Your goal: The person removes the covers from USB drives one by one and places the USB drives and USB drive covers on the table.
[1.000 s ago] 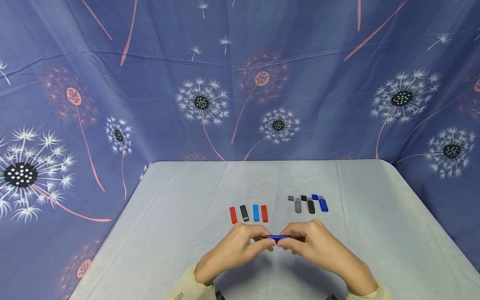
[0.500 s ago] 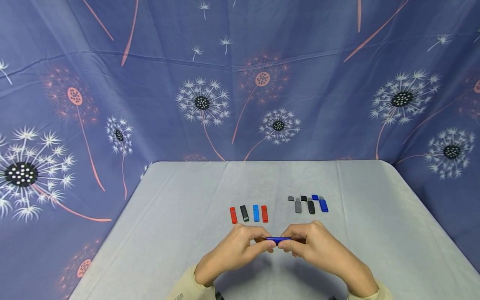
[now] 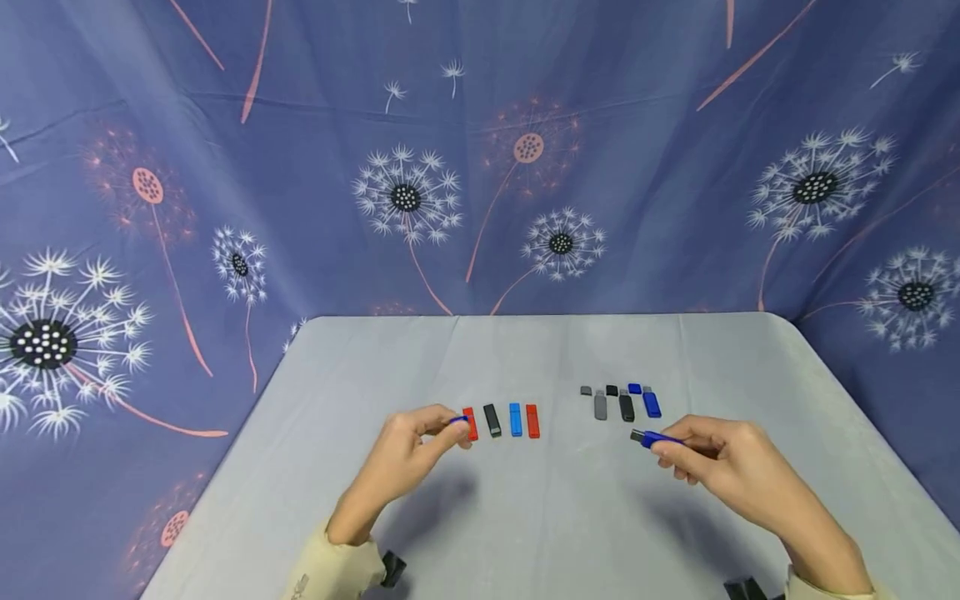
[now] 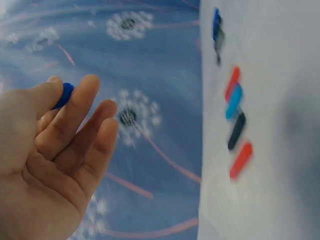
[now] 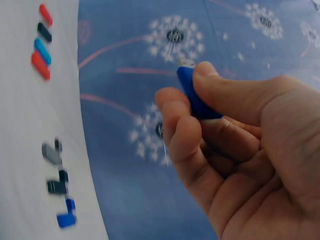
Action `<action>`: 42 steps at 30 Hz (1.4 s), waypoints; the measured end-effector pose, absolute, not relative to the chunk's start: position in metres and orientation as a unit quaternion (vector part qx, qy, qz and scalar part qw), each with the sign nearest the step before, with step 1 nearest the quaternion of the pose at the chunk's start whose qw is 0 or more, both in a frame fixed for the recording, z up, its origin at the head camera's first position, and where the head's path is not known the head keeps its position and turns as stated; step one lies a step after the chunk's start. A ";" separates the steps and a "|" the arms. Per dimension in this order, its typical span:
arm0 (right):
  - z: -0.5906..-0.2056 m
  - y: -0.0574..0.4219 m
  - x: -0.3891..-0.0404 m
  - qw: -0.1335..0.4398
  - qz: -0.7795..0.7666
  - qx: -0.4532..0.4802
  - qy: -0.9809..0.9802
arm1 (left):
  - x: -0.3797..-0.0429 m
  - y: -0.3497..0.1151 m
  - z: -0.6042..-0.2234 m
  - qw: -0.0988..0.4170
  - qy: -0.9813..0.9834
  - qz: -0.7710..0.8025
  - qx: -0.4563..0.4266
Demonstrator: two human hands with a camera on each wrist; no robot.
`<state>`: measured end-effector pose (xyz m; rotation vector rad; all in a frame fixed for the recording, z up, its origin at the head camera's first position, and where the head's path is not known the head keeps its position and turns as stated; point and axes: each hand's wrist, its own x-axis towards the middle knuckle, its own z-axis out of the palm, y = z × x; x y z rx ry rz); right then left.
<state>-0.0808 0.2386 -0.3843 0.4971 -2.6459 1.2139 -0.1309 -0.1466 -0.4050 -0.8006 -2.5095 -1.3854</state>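
My left hand [image 3: 408, 450] pinches a small blue cap [image 4: 63, 96] between thumb and forefinger, held above the table near the red stick at the row's left end. Over on the right, my right hand [image 3: 727, 462] grips a blue USB stick [image 5: 196, 95] by its body, its metal plug bare and pointing left in the head view. Just beyond that hand lie uncapped USB sticks: a grey one [image 3: 601, 406], a black one [image 3: 627, 407] and a blue one [image 3: 652, 404]. Their caps lie behind them, among them a grey cap [image 3: 586, 390] and another blue cap [image 3: 634, 388].
Left of centre, a row of capped sticks lies on the pale table [image 3: 555, 517]: a red stick [image 3: 470, 423], a black stick [image 3: 492, 420], a light blue stick [image 3: 516, 419] and another red stick [image 3: 532, 421]. A dandelion-patterned blue cloth [image 3: 480, 275] hangs behind.
Both hands were together on one blue USB stick. They are now apart: the left hand has moved left with the cap, the right hand right with the stick, its plug bared.
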 end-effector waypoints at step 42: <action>-0.389 0.242 -0.112 0.140 0.397 0.034 -0.906 | -0.183 -0.116 -0.400 0.082 -0.826 -0.530 -0.173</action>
